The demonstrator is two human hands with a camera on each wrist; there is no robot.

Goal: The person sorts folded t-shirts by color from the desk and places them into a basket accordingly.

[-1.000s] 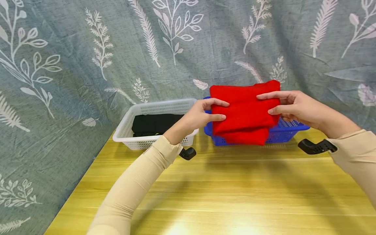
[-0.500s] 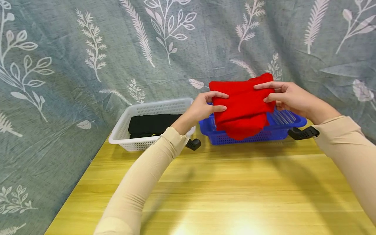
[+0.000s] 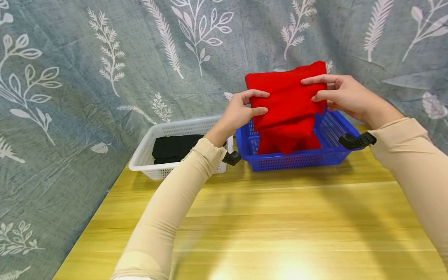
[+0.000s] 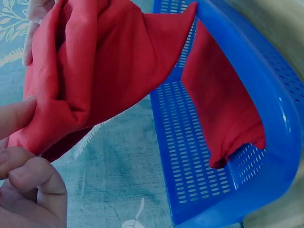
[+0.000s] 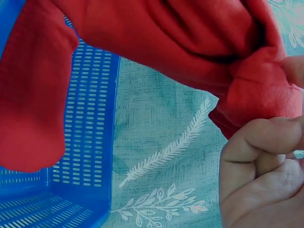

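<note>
A folded red cloth (image 3: 285, 95) is held up above the blue basket (image 3: 294, 162), its lower folds hanging toward the inside. My left hand (image 3: 241, 109) pinches its left edge, thumb and a finger on the near face and the other fingers hidden behind. At the opposite edge my right hand (image 3: 346, 95) grips it the same way. Both wrist views show bunched folds between the hands and more red fabric (image 4: 218, 95) down in the basket against one long wall. The slotted base of the basket (image 5: 85, 118) shows beside that fabric.
To the left of the blue basket stands a white basket (image 3: 159, 171) with folded black cloth (image 3: 175, 147) in it, partly behind my left forearm. Both baskets are on a wooden table (image 3: 280, 221), close to a leaf-patterned curtain (image 3: 140, 58).
Both hands have lifted the red cloth upward and away from the table's front. More of the blue basket's inside now shows, with red fabric in it.
</note>
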